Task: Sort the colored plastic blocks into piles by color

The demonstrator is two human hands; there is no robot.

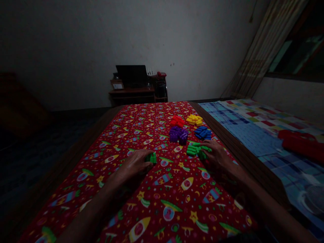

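Observation:
My left hand [135, 164] rests on the red rocket-print cloth [141, 135] with its fingers closed on a small green brick [152, 157]. My right hand [218, 153] lies to the right, its fingers curled over the near edge of a pile of green bricks [196, 149]. Beyond that pile sit sorted heaps: purple bricks [178, 134], blue bricks [203, 132], red bricks [177, 121] and yellow bricks [194, 119]. The room is dim.
The cloth covers a long table with a wooden edge [227, 136] on the right. A checked blanket [253, 128] with a red object [301, 143] lies right of it. A desk with a laptop [133, 76] stands by the far wall.

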